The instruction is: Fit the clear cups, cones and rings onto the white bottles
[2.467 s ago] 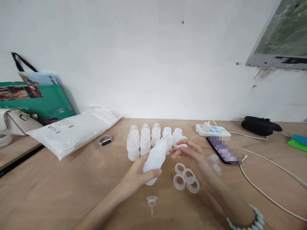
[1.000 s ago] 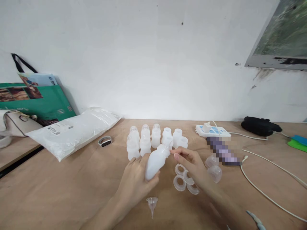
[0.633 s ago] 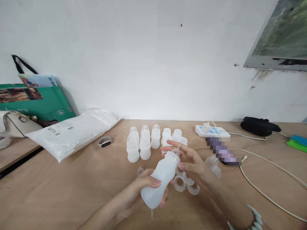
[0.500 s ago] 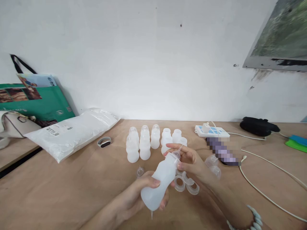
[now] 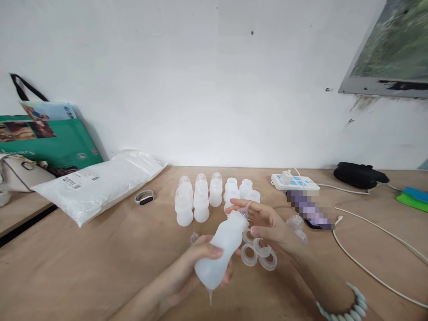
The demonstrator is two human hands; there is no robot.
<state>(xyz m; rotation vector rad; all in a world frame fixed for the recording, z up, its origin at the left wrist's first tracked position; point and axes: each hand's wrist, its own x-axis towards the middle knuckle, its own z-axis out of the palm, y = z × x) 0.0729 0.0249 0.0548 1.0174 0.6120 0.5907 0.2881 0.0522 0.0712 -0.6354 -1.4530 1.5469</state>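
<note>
A frosted white baby bottle (image 5: 223, 245) lies tilted in my left hand (image 5: 189, 263), whose thumb and fingers wrap round its body. A clear nipple (image 5: 244, 212) sits at the bottle's upper right end. Another clear nipple tip (image 5: 210, 296) pokes out below its base; what it belongs to is partly hidden. My right hand (image 5: 269, 223) hovers beside the upper nipple, fingers spread and thumb apart from the bottle. Under it lie several translucent collar rings (image 5: 249, 255). A loose clear nipple (image 5: 194, 236) rests just behind my left hand.
Several capped bottles (image 5: 201, 200) stand in rows at the back, beside uncapped bottles (image 5: 232, 189). Clear dome caps (image 5: 296, 223) lie right of my right hand. Around them are a phone (image 5: 310, 209), power strip (image 5: 294, 182), cable (image 5: 361, 267), wristband (image 5: 144, 197) and white plastic package (image 5: 103, 185).
My right thumb has come away from the bottle's neck and the fingers have opened. My left hand still holds the bottle, shifted slightly left.
</note>
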